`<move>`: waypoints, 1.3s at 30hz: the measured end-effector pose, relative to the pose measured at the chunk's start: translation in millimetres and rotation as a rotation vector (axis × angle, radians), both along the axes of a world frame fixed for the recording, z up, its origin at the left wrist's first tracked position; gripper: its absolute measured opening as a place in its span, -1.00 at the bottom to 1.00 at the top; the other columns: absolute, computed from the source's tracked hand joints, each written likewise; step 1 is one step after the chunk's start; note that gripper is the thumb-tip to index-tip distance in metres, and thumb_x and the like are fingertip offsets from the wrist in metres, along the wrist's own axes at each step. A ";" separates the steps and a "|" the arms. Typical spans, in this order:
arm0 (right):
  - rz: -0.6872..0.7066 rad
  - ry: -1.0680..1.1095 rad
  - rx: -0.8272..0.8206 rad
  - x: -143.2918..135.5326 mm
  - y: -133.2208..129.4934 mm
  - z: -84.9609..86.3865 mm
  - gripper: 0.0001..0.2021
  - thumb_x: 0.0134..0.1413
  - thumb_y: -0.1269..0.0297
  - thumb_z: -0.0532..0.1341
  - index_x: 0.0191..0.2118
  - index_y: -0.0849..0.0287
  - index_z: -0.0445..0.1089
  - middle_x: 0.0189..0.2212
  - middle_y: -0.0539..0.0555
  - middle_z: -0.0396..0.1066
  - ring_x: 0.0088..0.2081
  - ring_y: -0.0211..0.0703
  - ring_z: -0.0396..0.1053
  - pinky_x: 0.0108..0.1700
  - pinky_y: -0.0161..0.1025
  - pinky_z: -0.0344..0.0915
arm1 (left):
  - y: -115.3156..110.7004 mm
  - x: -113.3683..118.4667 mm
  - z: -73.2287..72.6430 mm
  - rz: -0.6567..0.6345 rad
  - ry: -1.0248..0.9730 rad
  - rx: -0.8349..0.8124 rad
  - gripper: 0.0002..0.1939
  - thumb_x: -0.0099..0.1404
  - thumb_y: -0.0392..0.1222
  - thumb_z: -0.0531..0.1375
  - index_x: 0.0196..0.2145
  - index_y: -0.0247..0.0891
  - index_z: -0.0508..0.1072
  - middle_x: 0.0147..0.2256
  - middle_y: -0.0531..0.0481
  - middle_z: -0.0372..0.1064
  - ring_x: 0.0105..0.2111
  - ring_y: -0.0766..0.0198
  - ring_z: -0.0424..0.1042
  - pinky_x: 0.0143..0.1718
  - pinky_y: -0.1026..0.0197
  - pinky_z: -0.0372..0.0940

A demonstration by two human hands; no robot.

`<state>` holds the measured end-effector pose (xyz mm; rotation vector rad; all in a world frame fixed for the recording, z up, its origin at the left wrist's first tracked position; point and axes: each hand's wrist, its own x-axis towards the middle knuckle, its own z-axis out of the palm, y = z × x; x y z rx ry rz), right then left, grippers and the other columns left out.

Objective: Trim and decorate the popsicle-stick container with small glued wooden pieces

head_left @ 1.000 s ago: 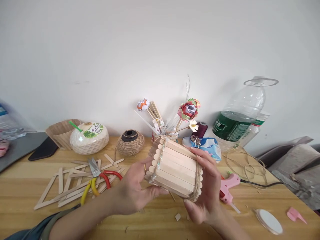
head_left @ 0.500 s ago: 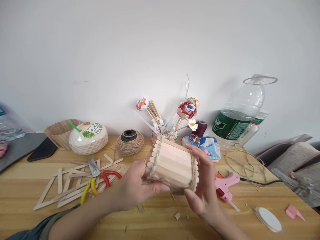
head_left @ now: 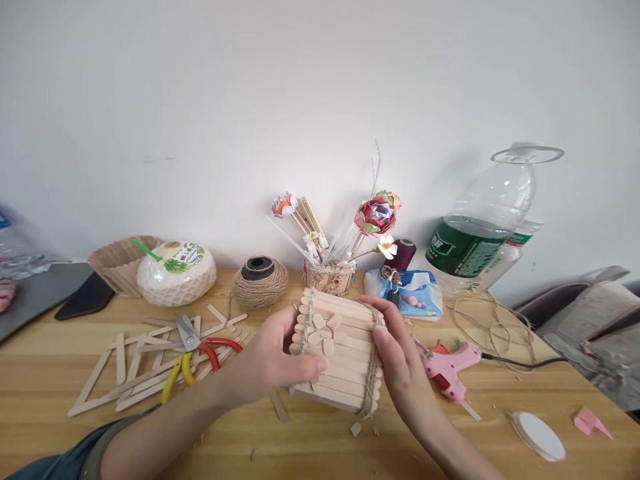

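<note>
Between my two hands is a popsicle-stick holder (head_left: 345, 367), its round-ended sticks running side by side. Twine (head_left: 371, 373) wraps its right end, and a pale, glittery cord (head_left: 309, 323) circles the left end. Cut stick pieces form a small flower (head_left: 326, 333) on the face towards me. My left hand (head_left: 285, 353) grips the left side, thumb across the front. My right hand (head_left: 397, 347) clasps the right end, its thumb on the twine. The fingers behind the holder are partly hidden.
Loose sticks (head_left: 135, 360) and scissors (head_left: 190, 343) lie left. Behind stand a twine spool (head_left: 260, 283), a flower-filled pot (head_left: 330, 279) and a coconut (head_left: 176, 277). A pink glue gun (head_left: 453, 367), white discs (head_left: 539, 437) and a large bottle (head_left: 467, 243) are right.
The holder has been turned and lowered slightly, so the face with the stick-piece flower now shows. My left thumb has moved onto that face, and my right thumb has shifted up onto the twine.
</note>
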<state>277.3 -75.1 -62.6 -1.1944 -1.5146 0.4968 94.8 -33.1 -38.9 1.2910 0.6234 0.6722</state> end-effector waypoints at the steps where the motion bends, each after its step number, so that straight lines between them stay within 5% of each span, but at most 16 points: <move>1: -0.008 -0.007 -0.001 0.0 0.4 0.2 -0.70 0.23 0.05 -0.03 -0.08 0.13 0.21 -0.26 0.06 0.45 -0.30 -0.18 0.44 -0.35 -0.30 0.38 | 0.0 0.4 0.0 -0.001 -0.005 -0.007 -0.50 -0.02 -0.22 0.30 -0.11 -0.36 0.30 -0.28 -0.07 0.46 -0.29 0.17 0.42 -0.31 0.22 0.30; 6: -0.045 -0.061 0.043 -0.8 2.0 -4.1 -0.75 0.25 0.12 -0.04 -0.09 0.11 0.23 -0.29 0.03 0.44 -0.31 -0.19 0.43 -0.36 -0.30 0.37 | -0.1 2.4 0.3 0.048 0.013 0.007 -0.55 -0.03 -0.23 0.31 -0.16 -0.34 0.34 -0.32 -0.04 0.45 -0.30 0.18 0.40 -0.32 0.23 0.28; 10: -0.137 -0.123 0.191 1.1 -0.7 -7.8 -0.75 0.23 0.26 0.04 0.02 0.05 0.16 -0.04 0.11 0.26 0.00 -0.10 0.26 -0.06 -0.14 0.28 | -0.1 3.4 0.8 0.106 0.028 0.015 -0.56 -0.04 -0.27 0.31 -0.16 -0.33 0.35 -0.32 0.00 0.44 -0.31 0.20 0.38 -0.31 0.24 0.26; 12: -0.151 -0.189 0.299 2.3 -3.9 -5.8 -0.72 0.14 0.34 0.14 -0.02 0.03 0.21 -0.07 0.10 0.22 0.01 -0.09 0.21 -0.02 -0.11 0.22 | -0.7 4.1 1.3 0.098 0.034 0.021 -0.57 -0.01 -0.28 0.29 -0.14 -0.33 0.35 -0.34 0.01 0.44 -0.31 0.21 0.38 -0.30 0.24 0.26; 18: -0.098 -0.394 0.471 -1.2 -9.8 5.5 -0.74 -0.02 0.49 0.23 -0.17 0.06 0.35 -0.33 0.03 0.31 -0.30 -0.16 0.31 -0.30 -0.18 0.28 | -6.9 7.0 0.4 0.012 0.003 0.054 -0.61 0.14 -0.32 0.19 -0.05 -0.29 0.31 -0.21 -0.01 0.45 -0.18 0.19 0.39 -0.15 0.19 0.27; 39: -0.085 -0.465 0.567 -1.5 -7.9 11.4 -0.82 -0.01 0.54 0.25 -0.30 0.13 0.35 -0.45 0.02 0.32 -0.40 -0.20 0.27 -0.44 -0.19 0.27 | -12.9 3.6 -2.1 -0.043 0.067 0.159 -0.53 0.26 -0.32 0.14 0.12 -0.25 0.18 0.07 -0.08 0.31 0.04 0.15 0.29 0.04 0.17 0.20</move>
